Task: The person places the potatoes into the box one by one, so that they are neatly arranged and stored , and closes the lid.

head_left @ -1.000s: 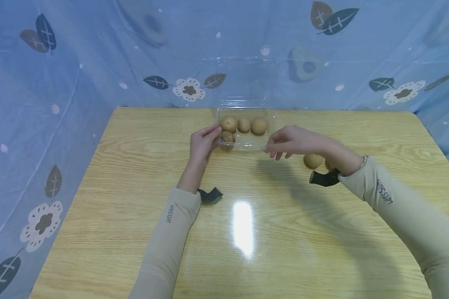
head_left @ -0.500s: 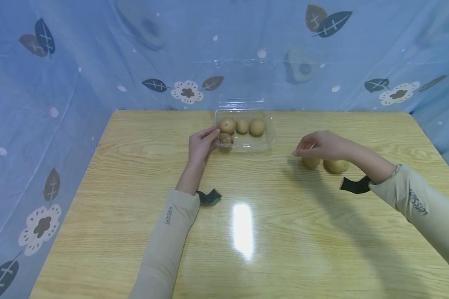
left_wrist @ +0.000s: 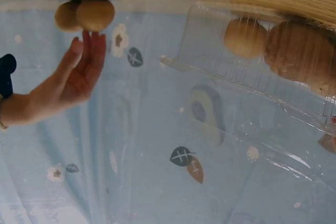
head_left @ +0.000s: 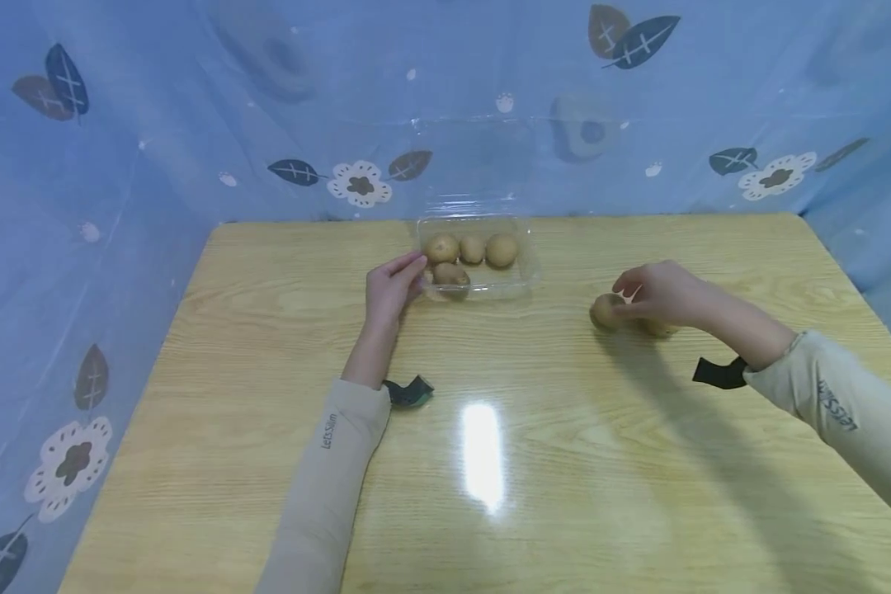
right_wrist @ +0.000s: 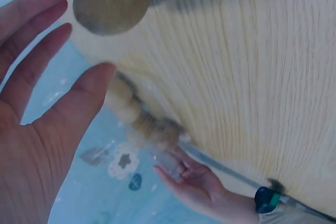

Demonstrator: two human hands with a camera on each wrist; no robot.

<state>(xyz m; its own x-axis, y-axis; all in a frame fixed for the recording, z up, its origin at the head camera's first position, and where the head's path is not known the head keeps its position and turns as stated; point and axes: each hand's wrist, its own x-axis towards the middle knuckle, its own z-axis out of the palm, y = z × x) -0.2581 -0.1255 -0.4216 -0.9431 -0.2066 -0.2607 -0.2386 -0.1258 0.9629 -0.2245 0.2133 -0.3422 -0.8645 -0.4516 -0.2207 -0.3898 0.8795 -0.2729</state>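
Reaching over the right side of the table, your right hand hovers at two loose potatoes; its fingers are straight and spread, grasping nothing. The nearer-left potato sits just past your fingertips, and the right wrist view shows it lying free on the wood above your spread fingers. The second potato lies mostly hidden under that hand.

Your left hand rests at the left end of the clear tray at the far middle of the table, its fingers lightly bent against the rim; whether they pinch the rim or merely touch it cannot be told. Four potatoes lie in the tray: three in a far row and one nearer, beside your left fingertips. The tray's clear lid stands open against the far curtain.

Both sleeves carry small lettering, reading roughly "Let'sSlim" on the left sleeve; the right sleeve's print is turned and hard to read. A dark strap shows at each wrist.
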